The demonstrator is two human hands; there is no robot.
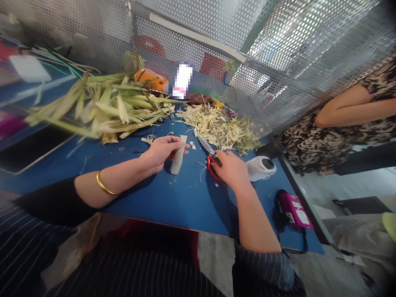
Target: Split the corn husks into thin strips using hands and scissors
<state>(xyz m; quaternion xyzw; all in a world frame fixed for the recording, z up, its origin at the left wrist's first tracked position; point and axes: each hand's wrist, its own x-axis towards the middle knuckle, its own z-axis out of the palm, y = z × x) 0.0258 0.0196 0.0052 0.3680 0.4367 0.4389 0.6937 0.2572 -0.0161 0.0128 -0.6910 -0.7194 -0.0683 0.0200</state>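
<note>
Between the thumb and fingers of my left hand (163, 150) is a pale, flat strip of corn husk (177, 160), its wider end hanging down over the blue table (173, 202). My right hand (231, 168) grips the red handles of a pair of scissors (208, 147), whose blades point away and to the left. Just beyond the blades lies a heap of shredded husk trimmings (219, 126). Long pale-green corn husks (114, 107) are piled past my left hand. A white spool of thread (260, 168) lies close to the right of my right hand.
A magenta power strip (296, 210) with a black cord lies near the right edge. Behind the husks are an orange pouch (151, 80) and a bright, pixelated screen (182, 80). Perforated metal panels (198, 37) close off the back. Another person's arm (349, 107) shows at right.
</note>
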